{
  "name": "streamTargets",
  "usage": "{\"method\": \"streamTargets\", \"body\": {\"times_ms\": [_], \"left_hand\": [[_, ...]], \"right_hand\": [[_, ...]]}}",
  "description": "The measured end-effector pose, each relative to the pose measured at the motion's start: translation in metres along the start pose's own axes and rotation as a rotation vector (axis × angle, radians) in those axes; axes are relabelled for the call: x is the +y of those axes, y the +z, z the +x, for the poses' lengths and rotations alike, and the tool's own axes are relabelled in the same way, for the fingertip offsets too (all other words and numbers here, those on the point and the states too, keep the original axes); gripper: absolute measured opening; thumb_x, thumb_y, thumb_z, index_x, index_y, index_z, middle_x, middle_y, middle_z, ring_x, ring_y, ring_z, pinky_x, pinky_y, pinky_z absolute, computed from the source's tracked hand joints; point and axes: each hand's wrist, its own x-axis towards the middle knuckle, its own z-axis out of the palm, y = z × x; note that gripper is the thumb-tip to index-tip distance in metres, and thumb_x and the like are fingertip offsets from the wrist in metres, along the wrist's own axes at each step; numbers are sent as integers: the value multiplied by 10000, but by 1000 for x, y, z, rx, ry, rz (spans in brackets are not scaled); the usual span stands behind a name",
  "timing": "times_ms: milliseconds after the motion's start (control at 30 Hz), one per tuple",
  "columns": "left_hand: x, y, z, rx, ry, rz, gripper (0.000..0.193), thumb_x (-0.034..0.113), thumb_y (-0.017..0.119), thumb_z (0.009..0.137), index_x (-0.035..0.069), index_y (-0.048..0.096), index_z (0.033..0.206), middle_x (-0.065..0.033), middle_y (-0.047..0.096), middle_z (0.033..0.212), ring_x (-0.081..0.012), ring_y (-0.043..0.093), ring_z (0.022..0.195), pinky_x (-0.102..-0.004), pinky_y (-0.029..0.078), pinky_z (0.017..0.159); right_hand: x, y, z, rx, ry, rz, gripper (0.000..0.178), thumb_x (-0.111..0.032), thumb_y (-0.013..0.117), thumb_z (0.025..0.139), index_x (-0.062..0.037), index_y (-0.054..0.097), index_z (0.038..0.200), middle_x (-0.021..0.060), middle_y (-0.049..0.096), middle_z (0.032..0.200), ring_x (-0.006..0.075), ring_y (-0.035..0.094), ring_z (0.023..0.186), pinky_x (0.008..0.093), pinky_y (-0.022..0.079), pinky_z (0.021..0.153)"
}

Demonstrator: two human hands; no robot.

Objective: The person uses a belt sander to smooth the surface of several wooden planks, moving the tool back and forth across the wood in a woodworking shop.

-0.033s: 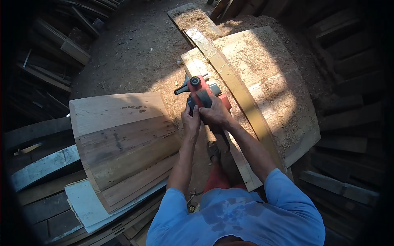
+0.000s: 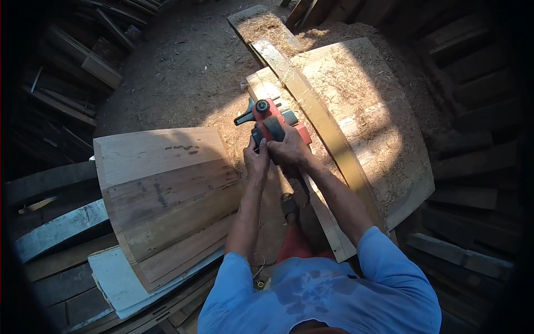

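A red and black electric hand planer (image 2: 267, 116) is held in front of me, with its dark front knob pointing away. My right hand (image 2: 290, 149) is closed around its rear grip. My left hand (image 2: 256, 160) is closed on the planer's left side, its thumb near my right hand; the exact part under the fingers is hidden. Just right of the tool runs a long, curved wooden board (image 2: 322, 122), set on edge. A narrow, pale plank (image 2: 332, 231) extends below my right forearm. Whether the planer's base touches wood cannot be made out.
Wood shavings cover a broad panel (image 2: 384, 183) on the right and the ground ahead. To my left lies a wide panel of joined boards (image 2: 167, 183) above a white sheet (image 2: 119, 278). Stacked timber (image 2: 467, 195) lines the right; more boards (image 2: 100, 69) lie far left.
The planer and both hands have shifted very slightly to the left. My hold on it looks the same.
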Motion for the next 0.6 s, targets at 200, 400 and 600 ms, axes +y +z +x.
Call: {"method": "streamTargets", "body": {"times_ms": [200, 400, 600], "left_hand": [[6, -23, 138, -56, 6, -3, 364, 250, 655, 1130, 10, 691, 1400, -67, 771, 1152, -133, 735, 930, -318, 651, 810], [16, -18, 116, -81, -16, -35, 363, 238, 640, 1135, 5, 685, 1409, -79, 774, 1184, -141, 742, 962, -320, 651, 847], [-18, -6, -34, -19, -47, 137, 408, 240, 656, 1110, 23, 657, 1455, -148, 754, 1160, -222, 709, 1041, -401, 567, 909]], "right_hand": [[-48, 8, 107, -35, 57, 16, 354, -111, 743, 896, 51, 648, 1197, 142, 727, 802, 209, 710, 603, 366, 576, 518], [-41, 6, 92, 9, 1, -11, 411, -113, 761, 904, 47, 621, 1256, 159, 743, 875, 214, 720, 646, 356, 587, 543], [-2, -6, -37, -66, 124, -42, 550, -128, 761, 937, 45, 551, 1415, 168, 762, 1014, 213, 755, 855, 362, 621, 742]]}}
